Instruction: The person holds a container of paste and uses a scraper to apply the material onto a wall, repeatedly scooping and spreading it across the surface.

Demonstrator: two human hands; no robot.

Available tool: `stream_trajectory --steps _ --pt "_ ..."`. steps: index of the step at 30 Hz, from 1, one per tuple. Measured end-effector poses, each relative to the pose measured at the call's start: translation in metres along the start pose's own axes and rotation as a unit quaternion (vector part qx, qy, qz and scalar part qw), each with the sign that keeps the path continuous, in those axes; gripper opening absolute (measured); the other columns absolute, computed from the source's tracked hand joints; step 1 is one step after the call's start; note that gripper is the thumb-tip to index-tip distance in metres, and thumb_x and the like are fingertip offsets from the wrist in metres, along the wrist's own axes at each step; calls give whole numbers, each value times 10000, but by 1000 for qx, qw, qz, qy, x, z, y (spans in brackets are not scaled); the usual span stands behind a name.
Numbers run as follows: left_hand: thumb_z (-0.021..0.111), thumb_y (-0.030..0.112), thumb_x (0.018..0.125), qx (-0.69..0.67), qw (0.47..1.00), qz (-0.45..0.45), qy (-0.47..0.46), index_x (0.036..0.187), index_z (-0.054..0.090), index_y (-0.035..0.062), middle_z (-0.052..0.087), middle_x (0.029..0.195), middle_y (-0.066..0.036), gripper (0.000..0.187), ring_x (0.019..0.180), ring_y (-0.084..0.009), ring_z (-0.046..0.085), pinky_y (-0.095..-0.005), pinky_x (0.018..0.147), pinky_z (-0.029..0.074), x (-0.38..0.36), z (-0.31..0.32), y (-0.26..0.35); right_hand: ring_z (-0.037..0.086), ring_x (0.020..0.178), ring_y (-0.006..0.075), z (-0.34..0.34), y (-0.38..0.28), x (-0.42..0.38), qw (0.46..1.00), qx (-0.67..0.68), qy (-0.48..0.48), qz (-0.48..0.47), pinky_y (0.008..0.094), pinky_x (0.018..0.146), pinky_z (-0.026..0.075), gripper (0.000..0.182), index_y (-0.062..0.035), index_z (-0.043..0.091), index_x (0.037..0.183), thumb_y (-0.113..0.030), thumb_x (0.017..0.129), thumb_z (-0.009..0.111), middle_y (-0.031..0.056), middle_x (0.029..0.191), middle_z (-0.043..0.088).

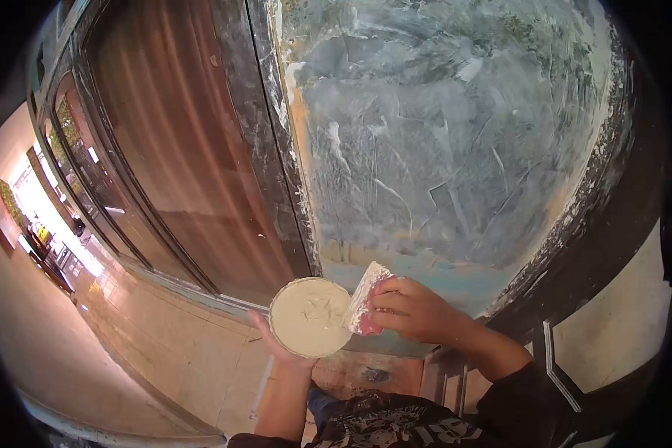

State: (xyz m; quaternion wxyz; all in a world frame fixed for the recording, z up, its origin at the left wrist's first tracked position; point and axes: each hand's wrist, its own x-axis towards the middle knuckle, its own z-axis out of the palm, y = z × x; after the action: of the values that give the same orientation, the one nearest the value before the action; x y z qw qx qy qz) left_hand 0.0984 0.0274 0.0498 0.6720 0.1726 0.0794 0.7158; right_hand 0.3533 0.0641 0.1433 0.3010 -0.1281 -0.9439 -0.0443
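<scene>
My left hand (294, 363) supports a round tub of whitish putty (310, 317) from below, its thumb up along the side. The putty fills the tub nearly to its rim, and its surface is marked with small ridges. In my right hand (414, 308) is a pink putty spreader (364, 302), smeared thickly with white along its blade. The spreader's edge is right at the tub's right rim, my fingers wrapped over its back. Ahead stands a wall panel (433, 149) coated in streaky grey-white putty, with bluish paint showing near its bottom.
A dark-framed window (187, 142) with reddish-brown curtains borders the panel on the left. Dark trim (575, 246) curves along its right side. Below lies a tiled floor (194, 336), running left toward a bright opening (52, 201).
</scene>
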Motion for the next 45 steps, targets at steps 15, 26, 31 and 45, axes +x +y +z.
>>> stream_trajectory --steps 15,26,31,45 --pt "259 1010 781 -67 989 -103 -83 1591 358 119 358 1616 -224 1208 1410 -511 426 -821 1056 354 0 -4 -6 663 959 307 4 13 -22 980 -6 165 111 403 815 555 304 -67 696 991 44 710 733 82 998 688" --pt "234 1042 734 -96 988 -107 -56 1599 345 148 329 1626 -233 1250 1414 -547 398 -901 994 315 -3 -26 -1 649 862 352 63 75 -104 885 -55 192 420 431 736 524 102 -39 690 957 -139 939 683 121 902 685" --pt "235 1044 730 -169 978 -107 -59 1597 351 157 325 1630 -226 1245 1422 -546 385 -917 987 298 -4 -25 1 649 894 363 85 87 -110 865 -54 197 458 454 758 521 117 -48 682 981 -158 940 689 120 944 685" --pt "239 1030 750 -17 995 -90 -44 1602 346 160 324 1636 -219 1223 1423 -552 383 -914 983 303 -1 -34 -2 637 894 372 89 88 -105 871 -77 207 440 465 744 519 84 -46 675 951 -122 918 690 125 915 677"
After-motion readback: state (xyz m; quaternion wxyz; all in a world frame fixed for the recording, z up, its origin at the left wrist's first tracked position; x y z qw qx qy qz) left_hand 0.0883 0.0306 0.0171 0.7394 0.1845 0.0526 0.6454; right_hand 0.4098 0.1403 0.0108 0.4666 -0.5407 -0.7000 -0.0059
